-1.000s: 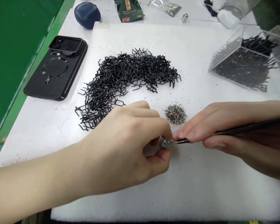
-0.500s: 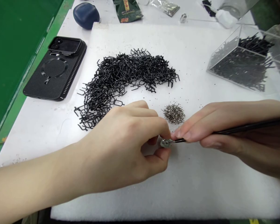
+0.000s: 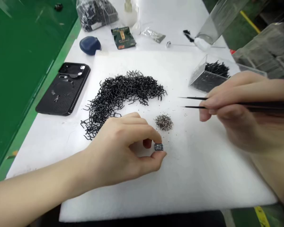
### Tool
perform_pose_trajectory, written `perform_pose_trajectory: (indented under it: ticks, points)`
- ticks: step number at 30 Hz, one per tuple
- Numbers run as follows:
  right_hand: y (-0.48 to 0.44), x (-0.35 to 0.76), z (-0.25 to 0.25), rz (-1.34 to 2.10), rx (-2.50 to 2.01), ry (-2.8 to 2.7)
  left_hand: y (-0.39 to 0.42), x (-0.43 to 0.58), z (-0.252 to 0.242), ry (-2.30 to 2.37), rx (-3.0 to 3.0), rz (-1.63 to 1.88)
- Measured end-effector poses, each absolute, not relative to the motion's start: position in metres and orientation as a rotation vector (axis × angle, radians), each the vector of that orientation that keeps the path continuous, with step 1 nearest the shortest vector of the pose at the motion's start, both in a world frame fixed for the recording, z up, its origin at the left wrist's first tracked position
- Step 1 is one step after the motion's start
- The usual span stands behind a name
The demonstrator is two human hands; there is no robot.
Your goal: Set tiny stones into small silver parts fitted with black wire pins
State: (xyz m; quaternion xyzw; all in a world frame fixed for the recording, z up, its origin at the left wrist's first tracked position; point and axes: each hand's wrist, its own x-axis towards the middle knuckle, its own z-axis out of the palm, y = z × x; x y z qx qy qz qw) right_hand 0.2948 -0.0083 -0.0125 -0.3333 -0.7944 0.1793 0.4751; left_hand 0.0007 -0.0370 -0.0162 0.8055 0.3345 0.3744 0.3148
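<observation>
My left hand [image 3: 125, 146] rests on the white foam sheet [image 3: 198, 176] and pinches a small grey metal part [image 3: 158, 147] between thumb and forefinger. My right hand [image 3: 239, 104] is raised to the right and grips black tweezers [image 3: 196, 102], whose two tips are apart and point left with nothing between them. A small heap of tiny silvery bits [image 3: 164, 122] lies just above the metal part. Behind my left hand spreads a curved pile of black wire clips [image 3: 125, 93].
A black phone in a case [image 3: 65, 90] lies at the left by the green edge [image 3: 26, 63]. A clear box of black clips [image 3: 209, 77] stands at the right. Farther back are a dark blue pouch [image 3: 90, 45], a green packet [image 3: 122, 37] and a bag of black parts [image 3: 96, 12].
My right hand has lifted the tweezers up and to the right, away from the small metal part. The view has pulled back and tilted up. My left hand keeps its pinch.
</observation>
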Motion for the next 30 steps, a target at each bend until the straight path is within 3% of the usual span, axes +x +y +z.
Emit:
perform_pose_trajectory:
  ticks: [3, 8, 17, 23, 30]
  points:
    - [0.001, 0.302, 0.006, 0.189, -0.751, -2.101, -0.039, 0.0, -0.026, 0.808, 2.076, 1.05]
    - [-0.014, 0.331, 0.034, 0.3, -1.002, -2.388, -0.035, 0.001, -0.032, 0.825, 2.002, 1.077]
    - [-0.055, 0.35, 0.006, 0.314, -1.252, -2.448, -0.025, 0.006, -0.04, 0.882, 1.862, 1.02]
    - [0.002, 0.305, 0.018, 0.425, -1.365, -2.439, -0.024, 0.004, -0.037, 0.962, 1.771, 0.885]
    - [0.066, 0.236, -0.004, 0.432, -1.615, -2.429, -0.021, 0.002, -0.038, 1.045, 1.714, 0.827]
